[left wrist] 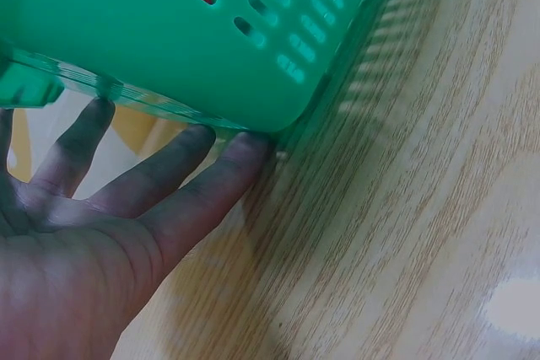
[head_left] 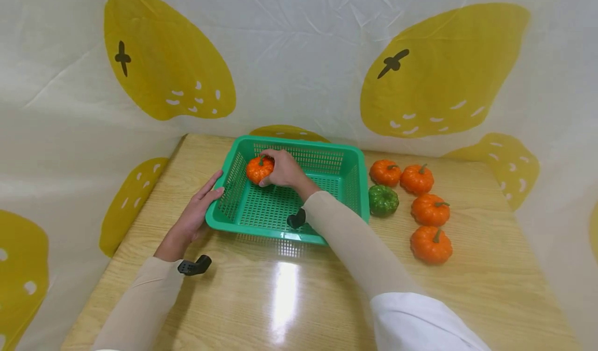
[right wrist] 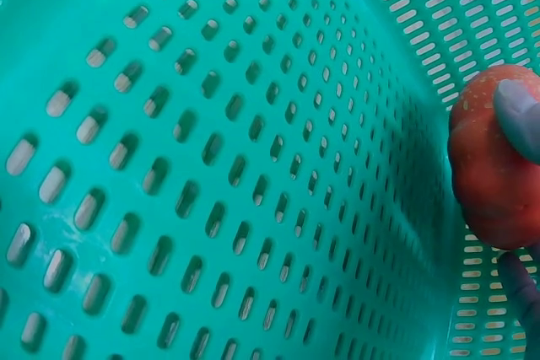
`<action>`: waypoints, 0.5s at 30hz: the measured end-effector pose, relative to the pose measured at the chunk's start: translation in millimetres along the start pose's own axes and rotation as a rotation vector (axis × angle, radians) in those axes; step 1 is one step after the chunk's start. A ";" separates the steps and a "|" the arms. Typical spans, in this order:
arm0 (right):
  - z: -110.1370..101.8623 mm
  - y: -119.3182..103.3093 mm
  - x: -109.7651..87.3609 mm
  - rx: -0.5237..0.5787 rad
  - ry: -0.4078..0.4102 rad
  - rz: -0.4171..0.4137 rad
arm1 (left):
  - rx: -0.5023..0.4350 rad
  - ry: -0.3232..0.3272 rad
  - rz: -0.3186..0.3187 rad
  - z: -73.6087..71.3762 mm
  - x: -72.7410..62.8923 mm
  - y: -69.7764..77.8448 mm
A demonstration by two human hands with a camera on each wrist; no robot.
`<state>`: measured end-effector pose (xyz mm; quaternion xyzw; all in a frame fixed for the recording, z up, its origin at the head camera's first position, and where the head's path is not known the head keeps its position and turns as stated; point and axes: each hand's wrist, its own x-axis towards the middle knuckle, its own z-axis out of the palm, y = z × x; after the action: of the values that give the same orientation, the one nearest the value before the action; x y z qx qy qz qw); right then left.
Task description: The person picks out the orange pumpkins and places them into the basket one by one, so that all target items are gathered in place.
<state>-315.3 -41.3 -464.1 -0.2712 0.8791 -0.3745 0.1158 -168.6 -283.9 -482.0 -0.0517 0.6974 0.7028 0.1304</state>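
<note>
In the head view, my right hand (head_left: 286, 169) reaches into the green plastic basket (head_left: 280, 235) and grips a small orange pumpkin (head_left: 259, 171) near the left wall. The right wrist view shows the pumpkin (right wrist: 494, 158) between a thumb and fingers, at the frame's right edge. My left hand (head_left: 195, 213) rests against the basket's left side. Its fingers (left wrist: 181, 170) are fairly straight and their tips touch the outer wall in the left wrist view. No other object shows inside the basket.
Right of the basket, a green pumpkin (head_left: 383, 200) sits close to the wall. Several orange pumpkins (head_left: 430, 210) are grouped beside it on the wooden table (head_left: 243, 299). A white cloth with yellow fruit prints (head_left: 299, 55) hangs behind the table.
</note>
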 end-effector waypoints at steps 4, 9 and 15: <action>0.2 0.1 0.4 -0.004 -0.019 -0.017 | 0.006 0.003 0.000 0.0 0.5 -0.2; 0.1 -0.1 1.4 -0.036 -0.049 -0.027 | 0.017 0.013 -0.004 -0.2 0.9 -0.1; -0.2 -1.8 1.7 -0.081 -0.080 -0.007 | 0.035 0.017 -0.005 -1.0 1.2 -1.5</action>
<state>-316.1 -43.2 -462.7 -0.2935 0.8872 -0.3279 0.1387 -169.5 -284.8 -483.8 -0.0573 0.7106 0.6897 0.1270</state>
